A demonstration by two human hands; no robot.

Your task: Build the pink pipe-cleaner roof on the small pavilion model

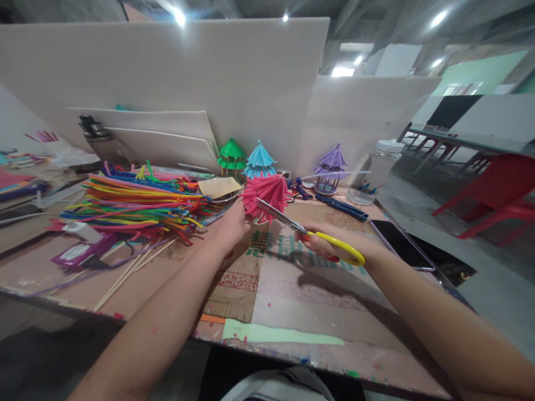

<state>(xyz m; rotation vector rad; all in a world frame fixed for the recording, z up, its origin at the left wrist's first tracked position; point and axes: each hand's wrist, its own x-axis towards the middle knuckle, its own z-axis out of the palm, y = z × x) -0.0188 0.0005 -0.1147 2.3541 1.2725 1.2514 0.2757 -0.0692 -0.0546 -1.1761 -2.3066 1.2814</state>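
My left hand (239, 220) is closed on the left side of a pink pipe-cleaner pagoda roof (265, 192), whose strips fan down from a point; the fingertips are partly hidden behind it. In my right hand (320, 243) is a pair of scissors (343, 248) with yellow handles. Its metal blades reach left across the front of the pink strips, near their lower ends. Behind stand a green pagoda model (232, 156), a light blue pagoda model (259, 159) and a purple one (331, 167) on thin posts.
Left of my arm lies a heap of coloured pipe cleaners (134, 195), with a purple power strip (81, 252) and thin wooden sticks (125, 275) before it. To the right are blue-handled pliers (341, 206), a clear jar (371, 172) and a phone (401, 245). White boards (175, 72) rise behind.
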